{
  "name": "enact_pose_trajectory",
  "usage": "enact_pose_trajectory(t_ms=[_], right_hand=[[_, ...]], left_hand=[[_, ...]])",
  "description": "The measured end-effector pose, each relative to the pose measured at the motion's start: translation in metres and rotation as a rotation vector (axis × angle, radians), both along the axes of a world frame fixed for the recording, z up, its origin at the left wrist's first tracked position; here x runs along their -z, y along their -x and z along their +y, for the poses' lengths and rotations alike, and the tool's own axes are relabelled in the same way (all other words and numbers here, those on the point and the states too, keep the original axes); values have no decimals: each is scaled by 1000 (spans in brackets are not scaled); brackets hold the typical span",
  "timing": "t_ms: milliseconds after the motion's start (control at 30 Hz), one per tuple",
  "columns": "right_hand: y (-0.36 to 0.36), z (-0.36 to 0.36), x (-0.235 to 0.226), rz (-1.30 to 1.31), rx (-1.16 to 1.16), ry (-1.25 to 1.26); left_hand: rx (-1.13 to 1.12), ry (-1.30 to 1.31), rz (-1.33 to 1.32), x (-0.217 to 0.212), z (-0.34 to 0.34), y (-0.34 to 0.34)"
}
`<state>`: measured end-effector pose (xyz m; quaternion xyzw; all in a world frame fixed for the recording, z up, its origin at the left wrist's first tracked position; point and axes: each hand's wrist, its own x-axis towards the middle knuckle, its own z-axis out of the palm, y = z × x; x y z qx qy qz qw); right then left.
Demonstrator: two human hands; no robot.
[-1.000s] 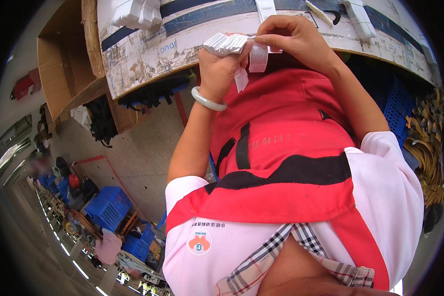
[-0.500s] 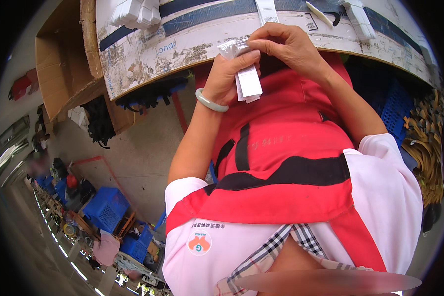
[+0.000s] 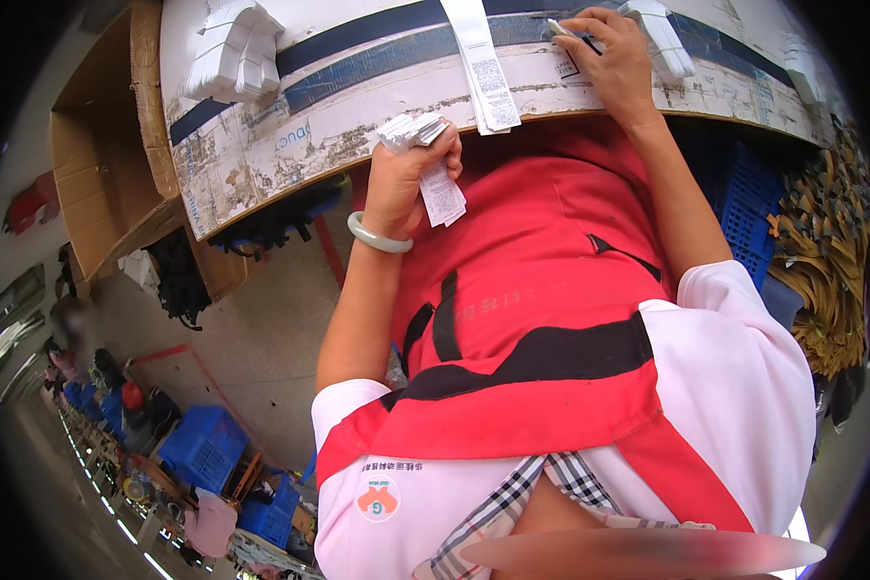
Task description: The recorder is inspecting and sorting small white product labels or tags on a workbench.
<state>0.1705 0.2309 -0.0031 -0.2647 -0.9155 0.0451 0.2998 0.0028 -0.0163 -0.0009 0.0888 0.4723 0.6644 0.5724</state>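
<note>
My left hand is closed round a bundle of white printed labels, just off the table's front edge. The folded ends stick up above my fist and the printed tails hang below it. My right hand is over the table, thumb and fingers pinched on a slim off-white stick-like thing, mostly hidden by the fingers. Between my hands, a stack of long printed label strips lies on the table, its near end at the front edge.
On the worn table lie a pile of folded white labels at left and another label stack beside my right hand. An open cardboard box stands left. Below right are a blue crate and tan strips.
My right hand has left the label bundle, moved right and pinched the off-white stick-like thing that lay on the table. My left hand, still holding the bundle, is lower and further left.
</note>
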Motion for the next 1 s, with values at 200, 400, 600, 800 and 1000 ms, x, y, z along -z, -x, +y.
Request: enact_pose_trajectory(t_ms=[200, 400, 600, 800, 1000], right_hand=[[50, -43, -24, 89, -259, 254], [58, -43, -10, 146, -345, 334], [46, -73, -42, 104, -511, 766], [46, -83, -56, 63, -449, 958], [41, -79, -43, 42, -536, 997]], left_hand=[[-16, 38, 198, -9, 10, -1], [-58, 1, 478, -8, 11, 5], [-165, -206, 933, -14, 14, 12], [-132, -60, 759, -27, 6, 9], [-178, -117, 651, -24, 7, 2]])
